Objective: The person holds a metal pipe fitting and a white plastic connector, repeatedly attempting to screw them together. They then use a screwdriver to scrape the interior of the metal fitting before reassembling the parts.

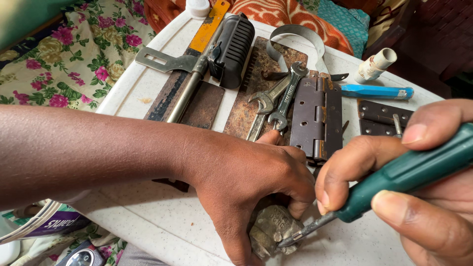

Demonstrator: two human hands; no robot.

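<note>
Head view: your left hand clamps the metal part; your right hand grips the screwdriver. Keep its tip seated, press straight, turn slowly.

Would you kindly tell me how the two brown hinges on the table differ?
The large hinge lies folded shut beside the spanners, with rust along its knuckle. The small hinge sits further right, darker, its screw holes showing, partly hidden behind the right hand. Both are brown metal, lying flat on the white table.
</note>
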